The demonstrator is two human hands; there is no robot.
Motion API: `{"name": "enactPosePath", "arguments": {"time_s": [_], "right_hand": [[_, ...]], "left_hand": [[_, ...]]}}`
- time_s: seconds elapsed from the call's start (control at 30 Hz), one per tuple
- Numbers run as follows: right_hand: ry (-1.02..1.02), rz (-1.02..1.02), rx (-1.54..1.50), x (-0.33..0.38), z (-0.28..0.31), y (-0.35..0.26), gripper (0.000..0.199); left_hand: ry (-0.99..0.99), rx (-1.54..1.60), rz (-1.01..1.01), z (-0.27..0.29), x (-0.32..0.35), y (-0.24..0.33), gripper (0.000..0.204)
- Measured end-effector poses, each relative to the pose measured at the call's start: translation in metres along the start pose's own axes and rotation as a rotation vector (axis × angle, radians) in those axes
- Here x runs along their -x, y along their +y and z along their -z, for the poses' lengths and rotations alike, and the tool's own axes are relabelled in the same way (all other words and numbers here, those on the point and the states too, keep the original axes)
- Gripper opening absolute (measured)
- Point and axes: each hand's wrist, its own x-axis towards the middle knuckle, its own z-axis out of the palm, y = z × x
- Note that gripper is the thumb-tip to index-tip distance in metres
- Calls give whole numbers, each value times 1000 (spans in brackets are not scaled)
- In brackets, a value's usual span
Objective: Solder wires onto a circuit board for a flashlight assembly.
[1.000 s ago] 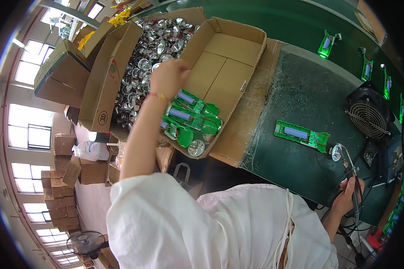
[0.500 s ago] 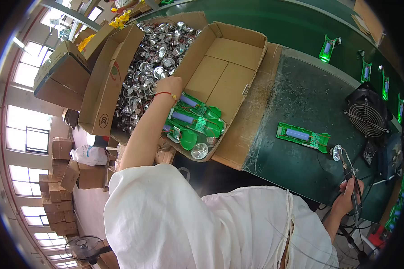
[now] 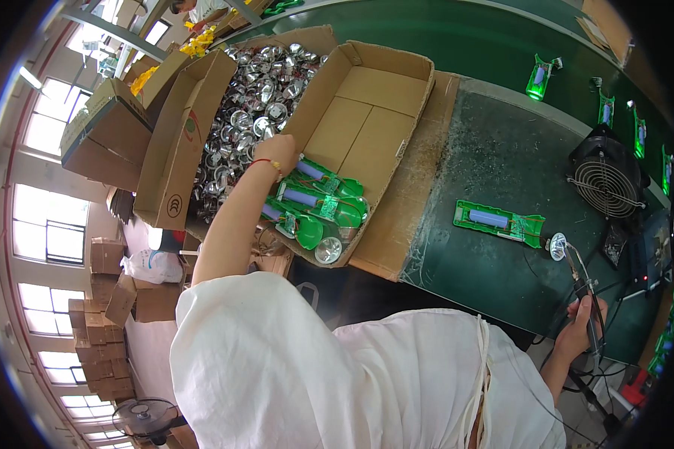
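In the head view, the left hand [image 3: 281,153] is left of centre, where a heap of shiny silver, cup-shaped reflectors [image 3: 258,82] meets a shallow, open brown cardboard box [image 3: 382,142]. Its fingers are curled and partly hidden, so I cannot tell whether that grip is apart, together or clamped on something. Just below it, green plastic casings with pale violet cylindrical cells [image 3: 299,197] lie in the box's near end, beside a clear, round cup [image 3: 328,250].

At the right of the frame, the right hand [image 3: 580,329] has its grip clamped around a slim, black-handled soldering tool [image 3: 581,290]. The tool's metal end is at a single silver reflector [image 3: 556,246]; whether they touch is unclear. This reflector sits just beside the end of a long green casing with a violet cell [image 3: 489,218], lying on the dark green surface [image 3: 487,299]. A black fan with a round wire guard [image 3: 606,191] stands above and to the right.

The step in hand looks like a left-hand reach at the heap's edge, the tool held ready. The next move calls for a light pick from the heap, clear of the casings, and a steady tool.
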Motion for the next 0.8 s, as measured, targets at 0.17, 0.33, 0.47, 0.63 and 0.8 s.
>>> {"name": "enactPosePath", "arguments": {"time_s": [0.17,0.33,0.47,0.63,0.8], "right_hand": [[45,-30,49,-1,6,1,10],[60,-32,25,-5,3,3,9],[11,0,39,-4,-1,0,8],[63,-32,70,3,5,1,9],[113,-61,160,-2,9,1,8]], "left_hand": [[187,331,-22,30,13,-12,14],[319,357,-338,15,-12,12,14],[443,49,-586,12,-39,44,7],[413,-50,-728,8,-42,61,9],[241,767,-269,5,-49,52,19]]}}
